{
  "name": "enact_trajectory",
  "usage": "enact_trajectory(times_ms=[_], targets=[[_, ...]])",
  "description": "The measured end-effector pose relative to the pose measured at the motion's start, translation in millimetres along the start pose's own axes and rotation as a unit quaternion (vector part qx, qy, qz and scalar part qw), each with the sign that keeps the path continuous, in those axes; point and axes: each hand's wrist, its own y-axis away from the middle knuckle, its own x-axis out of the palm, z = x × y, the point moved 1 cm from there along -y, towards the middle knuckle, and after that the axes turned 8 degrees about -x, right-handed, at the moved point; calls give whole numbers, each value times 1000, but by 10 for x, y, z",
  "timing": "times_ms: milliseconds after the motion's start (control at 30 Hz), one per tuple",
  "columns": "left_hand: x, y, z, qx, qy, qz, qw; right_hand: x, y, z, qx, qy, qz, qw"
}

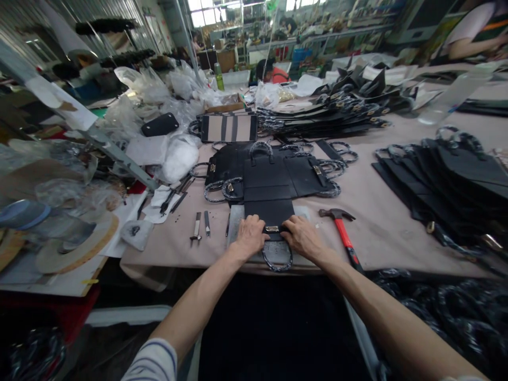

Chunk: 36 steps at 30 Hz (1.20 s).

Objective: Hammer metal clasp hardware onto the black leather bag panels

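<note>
A black handbag body (268, 210) lies unfolded in front of me, its near end on a grey slab (235, 222). My left hand (251, 236) grips the near edge at the left of a gold clasp (272, 229). On the clasp's other side, the fingers of my right hand (302, 236) are closed on the same edge. A plastic-wrapped handle (277, 269) loops toward me below the clasp. Right of my right hand lies a hammer (343, 236) with a red grip. Small metal tools, among them a caliper-like one (196, 229), lie to the left.
More black bag pieces (224, 163) lie just beyond. Stacked black panels (472, 177) sit at the right, another pile (325, 116) at the back. Tape rolls (75, 248) and a large bottle (43, 219) crowd the left, near a slanting metal post (119, 159). A person (470, 34) is at far right.
</note>
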Motion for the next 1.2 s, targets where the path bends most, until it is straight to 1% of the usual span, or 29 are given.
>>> enact_trajectory(times_ms=[67,167,267,367,433,467,533,633,733,800,900,967,1100,1200], targets=[[55,-76,-43,13,-32,29,999,-12,-59,-35,-25,2,10,1000],[75,-134,-36,59,-71,57,994,-14,-87,-96,-75,-4,24,997],[51,-122,-45,99,-105,57,988,-18,-50,-166,-109,-23,21,994],[34,-73,-15,130,-121,45,983,-8,12,-231,-114,-56,-4,992],[46,-36,87,151,-95,39,983,10,48,-265,-106,-85,-28,990],[61,-14,163,161,-65,36,984,20,62,-281,-100,-102,-39,989],[106,35,338,191,18,28,981,38,82,-313,-92,-135,-58,985],[190,114,554,233,131,1,964,41,100,-369,-102,-182,-67,976],[257,158,631,232,163,-27,959,15,110,-425,-135,-213,-55,966],[280,164,625,226,158,-26,961,-4,107,-450,-153,-222,-45,962],[305,165,601,225,151,-21,962,-15,95,-457,-162,-225,-39,960],[332,172,594,220,157,-36,962,-10,98,-444,-159,-222,-43,961],[401,210,583,191,194,-92,958,46,181,-384,-144,-219,-68,963],[430,262,545,181,213,-104,954,161,296,-308,-114,-229,-122,959]])
